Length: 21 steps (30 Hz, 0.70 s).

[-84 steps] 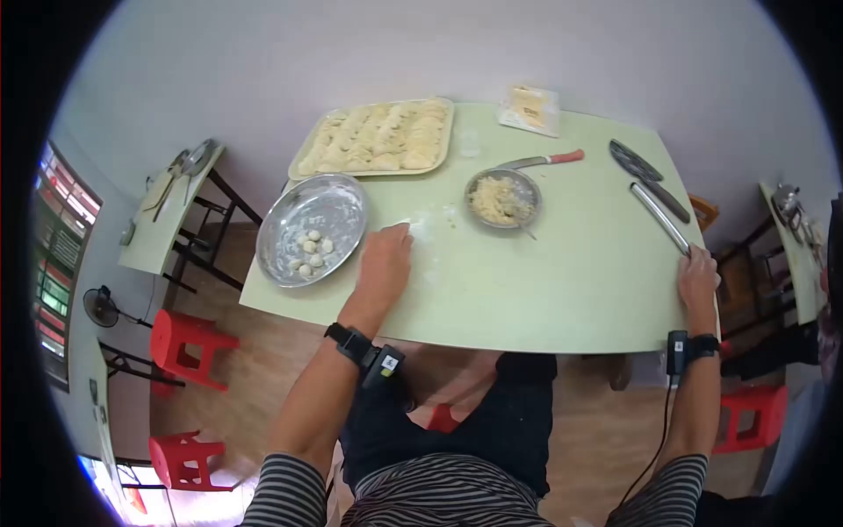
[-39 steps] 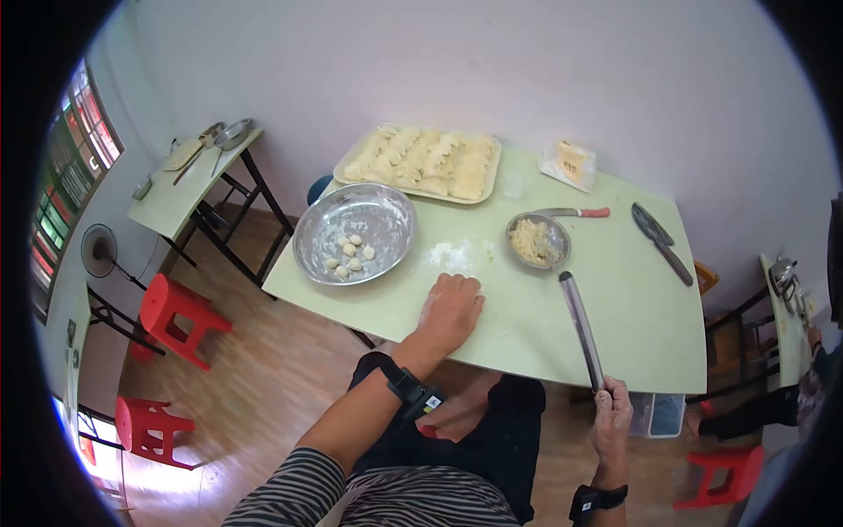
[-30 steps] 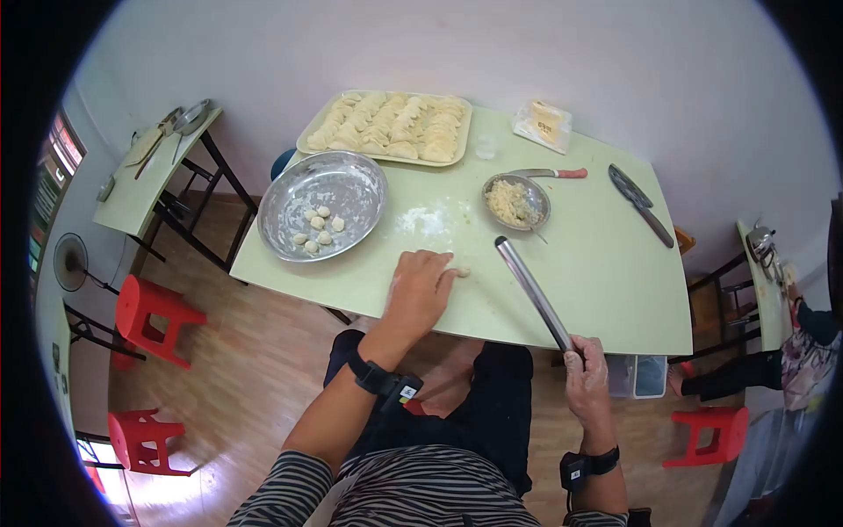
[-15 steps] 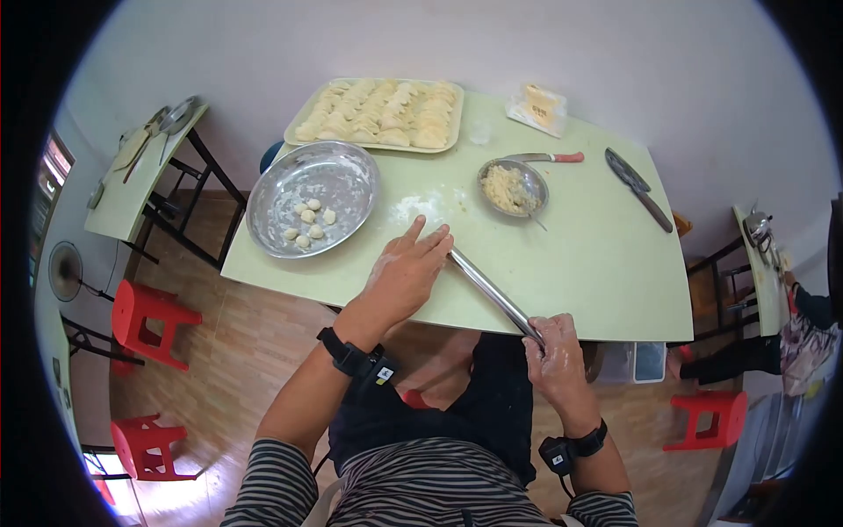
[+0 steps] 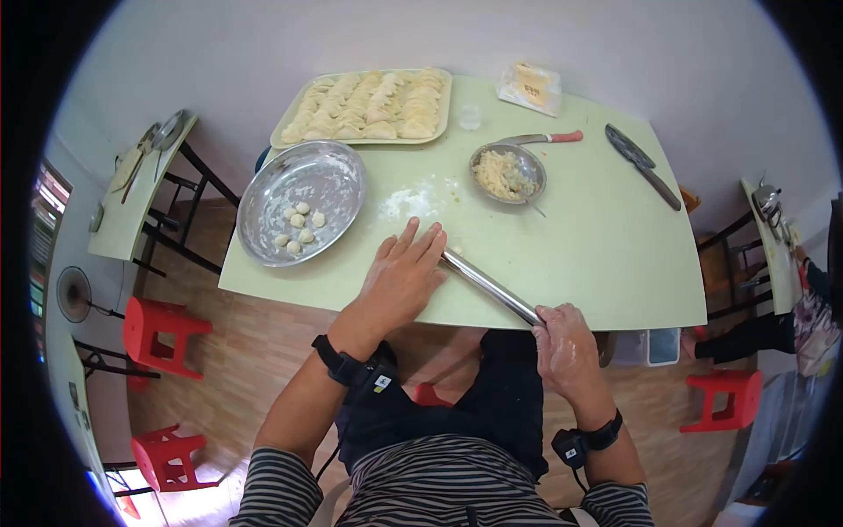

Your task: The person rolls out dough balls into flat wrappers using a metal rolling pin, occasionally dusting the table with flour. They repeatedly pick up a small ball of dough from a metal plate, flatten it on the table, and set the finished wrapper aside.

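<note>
My right hand (image 5: pixel 566 351) is closed round the near end of a metal rolling pin (image 5: pixel 492 287), which lies slantwise over the table's front edge. Stretched out flat, my left hand (image 5: pixel 399 277) rests at the pin's far end, and whatever lies beneath its fingers is hidden. A dusting of flour (image 5: pixel 404 205) whitens the tabletop just beyond those fingertips. To the left sits a round metal pan (image 5: pixel 341 189) with several small dough balls (image 5: pixel 299 220) in it. A metal bowl (image 5: pixel 537 195) of crumbly pale filling (image 5: pixel 502 174) stands beyond the pin, a utensil handle poking out.
Rows of folded dumplings (image 5: pixel 378 110) fill a tray (image 5: pixel 290 133) at the back. A red-handled knife (image 5: pixel 562 137), a plastic-wrapped packet (image 5: pixel 531 88) and a dark-handled knife (image 5: pixel 645 176) lie on the green table (image 5: pixel 615 263). Red stools (image 5: pixel 162 334) stand around; another person (image 5: pixel 812 325) is far right.
The view has shifted slightly. Both hands stay at the rolling pin, the right still gripping its near end and the left still flat at its far end.
</note>
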### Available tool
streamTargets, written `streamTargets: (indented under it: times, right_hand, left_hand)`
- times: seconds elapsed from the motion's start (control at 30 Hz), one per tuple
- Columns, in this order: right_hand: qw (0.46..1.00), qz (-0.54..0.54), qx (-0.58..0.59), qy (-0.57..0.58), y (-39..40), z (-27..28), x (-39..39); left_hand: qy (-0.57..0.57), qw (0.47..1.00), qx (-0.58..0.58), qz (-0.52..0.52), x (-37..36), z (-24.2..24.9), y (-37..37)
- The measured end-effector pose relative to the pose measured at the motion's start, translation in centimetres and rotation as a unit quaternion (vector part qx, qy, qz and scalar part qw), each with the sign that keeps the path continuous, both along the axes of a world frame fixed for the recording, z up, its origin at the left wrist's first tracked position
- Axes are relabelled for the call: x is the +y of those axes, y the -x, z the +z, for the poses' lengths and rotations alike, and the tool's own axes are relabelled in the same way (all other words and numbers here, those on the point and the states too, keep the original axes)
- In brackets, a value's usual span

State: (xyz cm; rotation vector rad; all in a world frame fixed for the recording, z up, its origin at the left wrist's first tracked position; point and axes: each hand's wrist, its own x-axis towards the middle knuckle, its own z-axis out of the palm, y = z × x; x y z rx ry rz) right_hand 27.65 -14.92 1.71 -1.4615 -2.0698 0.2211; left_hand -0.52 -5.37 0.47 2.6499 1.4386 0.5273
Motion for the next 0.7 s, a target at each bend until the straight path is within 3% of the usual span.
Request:
streamTargets:
  times: [0.1, 0.2, 0.6, 0.7]
  right_hand:
    - [0.998, -0.007, -0.063, -0.028, -0.9, 0.1, 1.1]
    - [0.996, -0.015, -0.054, -0.069, -1.5, -0.4, 2.5]
    - [0.993, -0.093, -0.069, -0.037, -2.7, -1.5, 6.3]
    - [0.993, -0.072, -0.095, 0.000, -2.7, -0.6, 6.5]
  left_hand:
    - [0.024, 0.999, 0.032, -0.009, 1.0, 0.0, -0.3]
    - [0.061, 0.997, 0.053, -0.020, 2.1, 0.7, -0.7]
    - [0.215, 0.967, 0.130, -0.038, 6.9, 2.7, -2.9]
    - [0.221, 0.966, 0.132, -0.019, 6.5, 3.3, -3.1]
